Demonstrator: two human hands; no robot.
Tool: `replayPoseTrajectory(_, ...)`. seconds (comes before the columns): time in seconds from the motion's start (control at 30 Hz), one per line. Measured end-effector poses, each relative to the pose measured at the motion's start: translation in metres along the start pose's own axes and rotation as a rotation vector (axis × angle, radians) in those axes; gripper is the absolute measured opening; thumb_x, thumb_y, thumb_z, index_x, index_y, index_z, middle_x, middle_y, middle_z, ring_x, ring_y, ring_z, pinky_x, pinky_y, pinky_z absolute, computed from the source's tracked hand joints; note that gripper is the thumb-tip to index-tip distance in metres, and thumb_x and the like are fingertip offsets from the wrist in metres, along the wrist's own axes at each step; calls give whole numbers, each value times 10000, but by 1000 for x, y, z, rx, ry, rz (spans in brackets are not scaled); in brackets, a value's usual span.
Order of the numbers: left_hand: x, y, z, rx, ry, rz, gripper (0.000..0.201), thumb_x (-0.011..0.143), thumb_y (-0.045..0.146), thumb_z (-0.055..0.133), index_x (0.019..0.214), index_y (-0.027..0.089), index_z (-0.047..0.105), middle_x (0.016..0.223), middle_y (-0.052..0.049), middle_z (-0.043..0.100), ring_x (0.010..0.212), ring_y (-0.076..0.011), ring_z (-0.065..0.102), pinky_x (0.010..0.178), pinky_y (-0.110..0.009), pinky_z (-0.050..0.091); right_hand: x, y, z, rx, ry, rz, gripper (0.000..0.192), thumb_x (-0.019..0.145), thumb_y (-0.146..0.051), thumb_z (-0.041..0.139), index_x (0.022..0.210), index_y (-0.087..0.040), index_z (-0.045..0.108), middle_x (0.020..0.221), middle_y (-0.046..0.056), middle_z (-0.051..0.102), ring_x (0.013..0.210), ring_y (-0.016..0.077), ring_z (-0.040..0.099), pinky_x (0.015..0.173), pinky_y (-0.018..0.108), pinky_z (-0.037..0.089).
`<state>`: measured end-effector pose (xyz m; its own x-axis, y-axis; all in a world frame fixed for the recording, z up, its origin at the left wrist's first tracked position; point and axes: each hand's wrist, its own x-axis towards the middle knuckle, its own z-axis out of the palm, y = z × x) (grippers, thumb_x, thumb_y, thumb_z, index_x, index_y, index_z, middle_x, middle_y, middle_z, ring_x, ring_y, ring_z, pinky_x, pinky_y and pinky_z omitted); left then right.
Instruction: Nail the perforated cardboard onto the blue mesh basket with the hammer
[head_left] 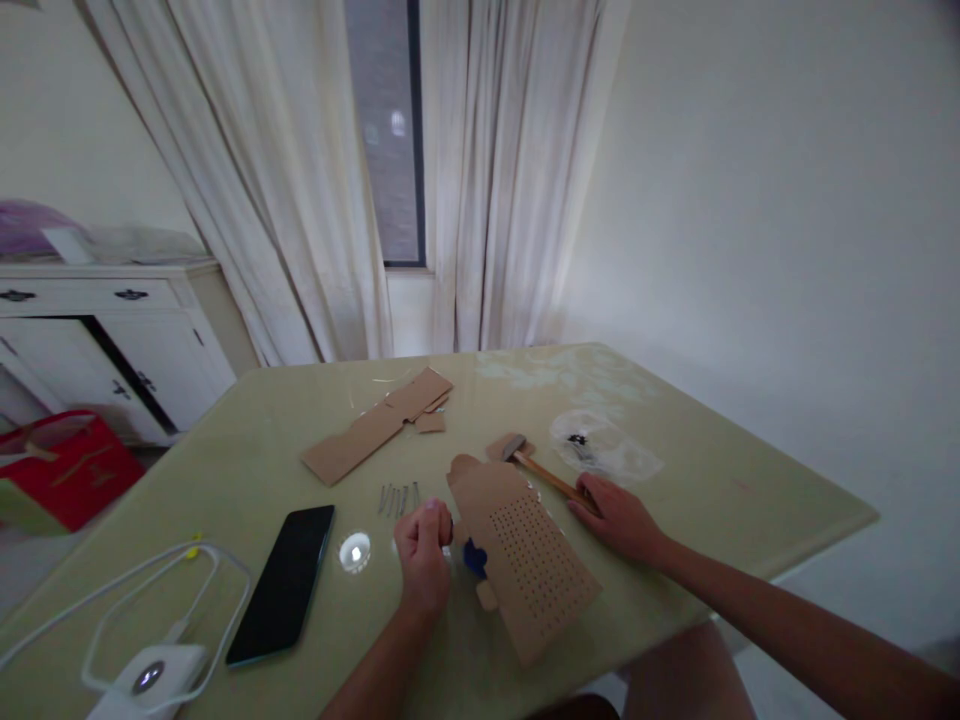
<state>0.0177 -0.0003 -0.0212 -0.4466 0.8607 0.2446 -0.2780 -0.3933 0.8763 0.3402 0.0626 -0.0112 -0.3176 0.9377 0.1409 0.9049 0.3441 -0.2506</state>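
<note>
Several nails lie near the left hand, its fingers curled closed, any contents hidden. Beside it on the table, tan cardboard shows rows of dark holes. The right hand grips a wooden-handled hammer; beyond, a clear bag holds small black pieces.

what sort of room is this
Probably a room in a home: long pale curtains hang at a window, and a white cabinet with dark handles stands beyond the table.

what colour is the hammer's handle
The hammer's handle is orange-brown; it shows best in the head view.
</note>
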Motion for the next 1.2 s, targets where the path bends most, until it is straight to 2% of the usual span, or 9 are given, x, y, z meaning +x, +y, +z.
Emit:
replayPoseTrajectory(0.43, 13, 13, 10, 19, 62, 37, 661, 1025, 609, 572, 552, 261, 268, 523, 60, 255, 518, -130, 225, 548, -313, 226, 2, 1, -2, -19, -15, 3, 289, 1039, -510, 520, 983, -235, 586, 931, 82, 728, 818, 240, 660, 753, 345, 447)
replayPoseTrajectory(0.67, 11, 15, 15, 100, 82, 17, 695, 1006, 681, 580, 548, 262, 267, 521, 54, 269, 523, -132, 258, 550, -317, 248, 1, 3, 0, -25, -20, 20, 329, 1037, -548, 516, 916, -244, 556, 885, 72, 708, 777, 231, 638, 726, 343, 420)
replayPoseTrajectory(1.0, 16, 8, -1, 221, 135, -73, 641, 974, 680, 639, 589, 257, 350, 579, 57, 316, 561, -140, 287, 547, -300, 249, 3, 5, 1, -49, -48, 39, 360, 1040, -573, 506, 884, -249, 530, 872, 66, 693, 766, 231, 620, 711, 340, 398)
replayPoseTrajectory(1.1, 23, 4, -4, 227, 140, -143, 539, 959, 619, 717, 666, 246, 460, 612, 62, 389, 585, -141, 350, 561, -279, 294, 4, 4, 1, -80, -60, 39, 343, 1049, -549, 514, 894, -245, 540, 896, 72, 706, 795, 233, 631, 717, 334, 395)
replayPoseTrajectory(1.2, 34, 1, -5, 190, 120, -229, 388, 952, 577, 753, 879, 215, 634, 781, 7, 609, 712, -161, 534, 644, -268, 408, 6, 1, 0, -119, -83, 31, 328, 1073, -519, 508, 917, -236, 563, 925, 85, 723, 810, 236, 644, 715, 334, 396)
